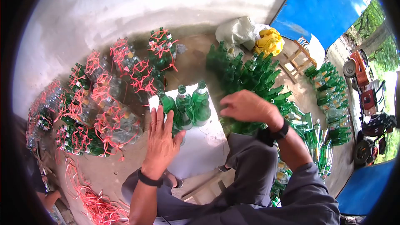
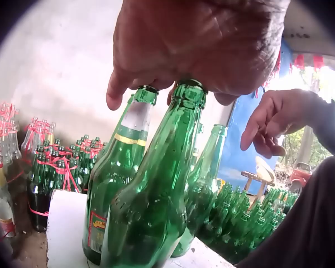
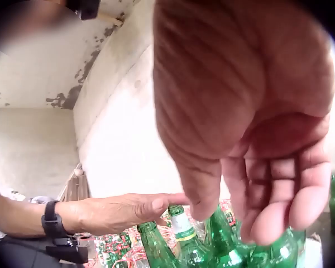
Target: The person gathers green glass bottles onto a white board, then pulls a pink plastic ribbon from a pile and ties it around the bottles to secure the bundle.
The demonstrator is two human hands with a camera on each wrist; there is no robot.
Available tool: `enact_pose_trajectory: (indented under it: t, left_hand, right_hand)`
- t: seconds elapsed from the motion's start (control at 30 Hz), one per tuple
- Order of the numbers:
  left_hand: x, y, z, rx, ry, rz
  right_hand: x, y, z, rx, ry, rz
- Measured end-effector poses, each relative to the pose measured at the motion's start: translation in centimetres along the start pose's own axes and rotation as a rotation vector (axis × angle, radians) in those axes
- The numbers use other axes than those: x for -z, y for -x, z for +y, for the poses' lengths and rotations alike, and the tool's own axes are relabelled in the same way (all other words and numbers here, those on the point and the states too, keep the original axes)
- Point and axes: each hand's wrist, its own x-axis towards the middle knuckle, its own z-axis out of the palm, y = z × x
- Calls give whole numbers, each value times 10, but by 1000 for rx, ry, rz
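Several green glass bottles (image 1: 201, 100) stand upright in a close group on a white-topped stand (image 1: 193, 152). My left hand (image 1: 161, 143) is beside the group's left edge with its fingers extended. Seen from the left wrist, that hand lies right over the mouth of the nearest green bottle (image 2: 156, 206), its palm hiding part of the rim. To the right of the stand my right hand (image 1: 249, 107) is held in the air, fingers loosely bent and nothing in them. The right wrist view shows its bent fingers (image 3: 271, 220) overlapping the bottle tops.
Bundles of bottles tied with red strap (image 1: 118, 127) crowd the floor at left. Loose green bottles (image 1: 250, 73) stand at right, beside a small wooden stool (image 1: 298, 60). A heap of red strap (image 1: 100, 208) lies front left. Another person's arm (image 1: 51, 200) shows at the left edge.
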Motion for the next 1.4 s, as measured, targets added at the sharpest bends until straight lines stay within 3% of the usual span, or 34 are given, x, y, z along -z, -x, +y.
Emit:
enact_pose_trajectory:
  t: [0.23, 0.57, 0.63, 0.67, 0.87, 0.97, 1.17, 1.4]
  left_hand:
    - [32, -2, 11, 31, 55, -175]
    - [48, -20, 4, 46, 244, -297]
    - [47, -25, -2, 76, 278, -335]
    - [33, -18, -12, 37, 149, -373]
    - [45, -34, -20, 101, 236, -323]
    - [42, -34, -22, 88, 232, -331]
    - [37, -38, -23, 91, 221, -391]
    - [34, -40, -19, 117, 211, -410]
  right_hand:
    - [19, -81, 107, -321, 218, -49]
    - [-43, -232, 210, -368, 191, 163]
    - [-47, -252, 216, -387, 213, 119]
    - [-50, -260, 219, -385, 212, 113]
    - [-65, -298, 246, -447, 245, 103]
    - [-80, -308, 267, -383, 307, 269]
    - [-87, -323, 281, -424, 272, 145]
    - [-111, -319, 291, -232, 384, 200]
